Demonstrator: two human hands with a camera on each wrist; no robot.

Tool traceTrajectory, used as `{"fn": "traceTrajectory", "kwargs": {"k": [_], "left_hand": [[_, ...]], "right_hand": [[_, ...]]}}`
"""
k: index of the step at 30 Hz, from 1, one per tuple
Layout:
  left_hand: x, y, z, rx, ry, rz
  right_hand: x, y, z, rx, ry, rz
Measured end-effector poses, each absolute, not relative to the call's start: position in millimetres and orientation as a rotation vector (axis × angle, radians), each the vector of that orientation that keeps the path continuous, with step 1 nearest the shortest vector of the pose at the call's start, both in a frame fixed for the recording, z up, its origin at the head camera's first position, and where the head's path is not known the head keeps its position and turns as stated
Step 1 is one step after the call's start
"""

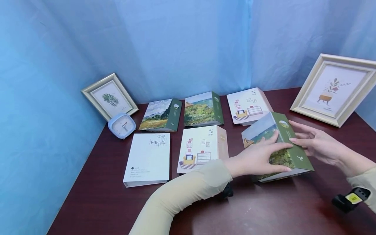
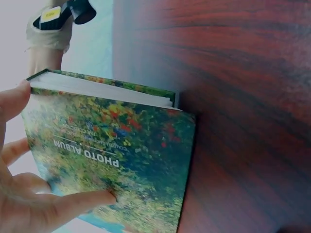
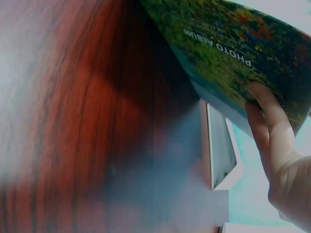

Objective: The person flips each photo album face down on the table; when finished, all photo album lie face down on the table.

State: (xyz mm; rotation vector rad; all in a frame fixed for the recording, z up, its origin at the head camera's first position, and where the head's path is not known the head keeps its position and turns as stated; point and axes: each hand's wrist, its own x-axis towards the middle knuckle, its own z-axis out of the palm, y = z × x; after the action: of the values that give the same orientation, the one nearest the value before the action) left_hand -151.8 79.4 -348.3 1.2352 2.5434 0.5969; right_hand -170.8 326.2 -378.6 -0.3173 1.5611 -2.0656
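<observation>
A thick photo album (image 1: 282, 153) with a green spine and a painted landscape cover stands tilted between both hands, its white page edges facing me. My left hand (image 1: 258, 155) lies over the front cover, fingers spread and mostly straight, with the thumb by the spine's lower end. On the spine side, my right hand (image 1: 318, 145) grips the album, thumb on the spine and fingers behind it. In the right wrist view, two right-hand fingers (image 3: 274, 128) rest against the landscape cover (image 3: 218, 53). Close behind the held album lies a white album with a room drawing (image 1: 246, 106).
At left lie a plain white album (image 1: 147, 160) and another room-drawing album (image 1: 199, 148). Two landscape albums (image 1: 160, 114) with green spines lie behind. A blue clock (image 1: 121, 126), a leaf picture frame (image 1: 102, 98) and a plant picture frame (image 1: 335, 88) stand at the sides.
</observation>
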Motion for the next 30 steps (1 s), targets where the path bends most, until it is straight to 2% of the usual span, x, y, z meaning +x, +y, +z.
{"fn": "traceTrajectory", "kwargs": {"k": [11, 20, 30], "left_hand": [[-150, 109, -357, 1.303, 2.539, 0.117], [-149, 117, -363, 1.303, 2.528, -0.057], [-141, 128, -370, 1.283, 2.482, -0.278]], "right_hand": [[-179, 341, -394, -0.101, 1.703, -1.959], [-185, 346, -407, -0.066, 1.888, -1.815], [-182, 343, -404, -0.046, 2.173, -1.427]]}}
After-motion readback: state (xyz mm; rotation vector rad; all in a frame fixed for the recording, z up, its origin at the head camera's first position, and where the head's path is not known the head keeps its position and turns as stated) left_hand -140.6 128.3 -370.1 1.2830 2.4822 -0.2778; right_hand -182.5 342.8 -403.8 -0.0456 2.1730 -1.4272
